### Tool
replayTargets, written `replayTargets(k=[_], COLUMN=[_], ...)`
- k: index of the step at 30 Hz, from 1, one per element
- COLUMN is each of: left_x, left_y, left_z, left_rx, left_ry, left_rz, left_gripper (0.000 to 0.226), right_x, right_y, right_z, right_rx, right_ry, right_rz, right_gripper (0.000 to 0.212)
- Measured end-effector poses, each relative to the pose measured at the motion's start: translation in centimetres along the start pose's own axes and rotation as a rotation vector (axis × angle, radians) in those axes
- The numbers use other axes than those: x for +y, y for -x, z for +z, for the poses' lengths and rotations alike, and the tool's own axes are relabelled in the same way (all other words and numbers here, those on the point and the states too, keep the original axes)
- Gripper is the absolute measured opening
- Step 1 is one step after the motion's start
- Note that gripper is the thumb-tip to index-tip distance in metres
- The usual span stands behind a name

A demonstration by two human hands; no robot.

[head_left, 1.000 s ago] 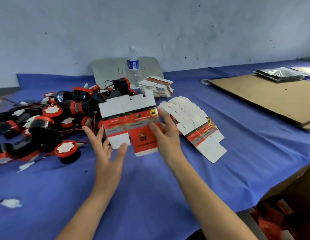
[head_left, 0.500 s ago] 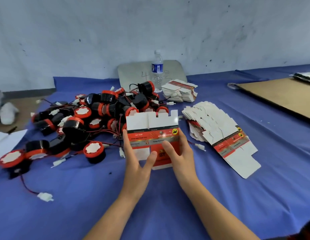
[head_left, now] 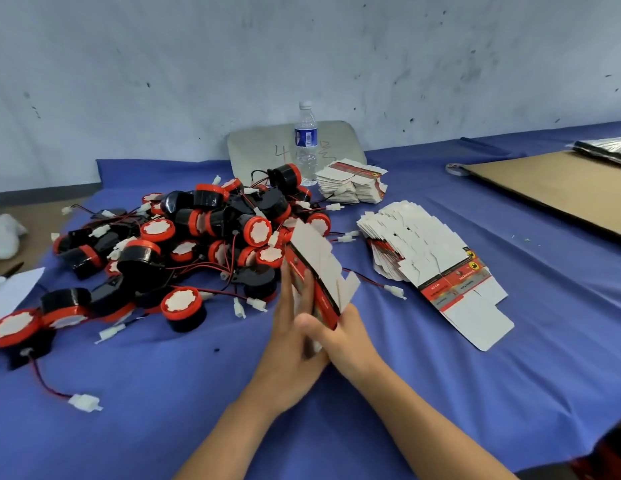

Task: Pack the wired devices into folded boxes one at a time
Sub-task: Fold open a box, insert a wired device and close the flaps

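A red and white cardboard box blank [head_left: 317, 268] stands partly folded between my two hands, its white flaps pointing up. My left hand [head_left: 288, 344] presses its left side with straight fingers. My right hand [head_left: 340, 336] grips its lower right edge with thumb and fingers. A pile of black and red round wired devices [head_left: 198, 244] with white connectors lies just left of the box. A fanned stack of flat box blanks [head_left: 427, 258] lies to the right.
Blue cloth [head_left: 510, 375] covers the table. A water bottle [head_left: 305, 143] and a second stack of blanks [head_left: 352, 183] stand at the back. A brown cardboard sheet [head_left: 558, 188] lies far right. A loose white connector [head_left: 84, 402] lies front left.
The flat blank I held facing me has been squeezed into a partly folded shape, now edge-on. Both hands moved closer together. My view shifted left.
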State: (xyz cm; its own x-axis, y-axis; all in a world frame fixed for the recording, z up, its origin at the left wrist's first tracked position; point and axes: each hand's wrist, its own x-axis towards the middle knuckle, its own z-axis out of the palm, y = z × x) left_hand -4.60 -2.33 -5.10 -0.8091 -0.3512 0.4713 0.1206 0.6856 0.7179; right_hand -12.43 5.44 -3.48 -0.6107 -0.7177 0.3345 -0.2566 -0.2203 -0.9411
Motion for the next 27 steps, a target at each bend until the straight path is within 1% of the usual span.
replayTargets(k=[1,3,6,8,10,12,16,17,18,20,21,24,26,27], left_x=[-0.1,0.2,1.0,1.3,1.1,0.7,0.7,0.7,0.6,0.5,0.4,0.1,0.1,0.2], left_y=[0.0,0.0,0.3,0.3,0.3,0.2,0.3,0.3,0.3,0.2,0.2,0.2,0.2,0.2], left_z=[0.0,-0.3,-0.6,-0.8,-1.0,-1.2,-1.3,-1.3,-1.3,-1.2,-1.1,-0.9,-0.9,-0.9], left_rx=[-0.016,0.007,0.127,0.197,0.245,0.261,0.238,0.225,0.215,0.196,0.181,0.145,0.141,0.14], left_ry=[-0.013,0.04,0.106,0.089,0.076,0.108,0.163,0.173,0.187,0.223,0.243,0.328,0.385,0.401], left_rz=[0.019,0.007,-0.026,-0.064,-0.086,-0.103,-0.157,-0.172,-0.187,-0.221,-0.233,-0.234,-0.243,-0.253], left_gripper=[0.095,0.1,0.093,0.092,0.097,0.102,0.099,0.1,0.1,0.1,0.099,0.09,0.082,0.077], right_x=[-0.3,-0.6,-0.7,-0.6,-0.4,-0.4,-0.6,-0.6,-0.5,-0.9,-1.2,-1.4,-1.2,-1.1], right_y=[0.1,0.0,-0.4,-0.6,-0.8,-1.0,-0.9,-0.8,-0.8,-0.9,-0.8,-0.7,-0.6,-0.7], right_z=[0.1,0.1,-0.6,-1.0,-1.1,-1.1,-1.0,-1.1,-1.2,-1.3,-1.2,-0.9,-0.9,-1.0], right_rx=[-0.004,-0.016,-0.02,0.024,0.074,0.093,0.081,0.07,0.062,0.078,0.09,0.125,0.129,0.126], right_ry=[-0.022,-0.104,-0.277,-0.37,-0.397,-0.396,-0.427,-0.42,-0.405,-0.358,-0.335,-0.254,-0.209,-0.19], right_rz=[0.003,0.026,0.077,0.116,0.131,0.135,0.183,0.185,0.168,0.091,0.055,-0.059,-0.1,-0.105], right_gripper=[0.039,0.035,0.031,0.033,0.037,0.051,0.092,0.099,0.098,0.078,0.071,0.062,0.054,0.053])
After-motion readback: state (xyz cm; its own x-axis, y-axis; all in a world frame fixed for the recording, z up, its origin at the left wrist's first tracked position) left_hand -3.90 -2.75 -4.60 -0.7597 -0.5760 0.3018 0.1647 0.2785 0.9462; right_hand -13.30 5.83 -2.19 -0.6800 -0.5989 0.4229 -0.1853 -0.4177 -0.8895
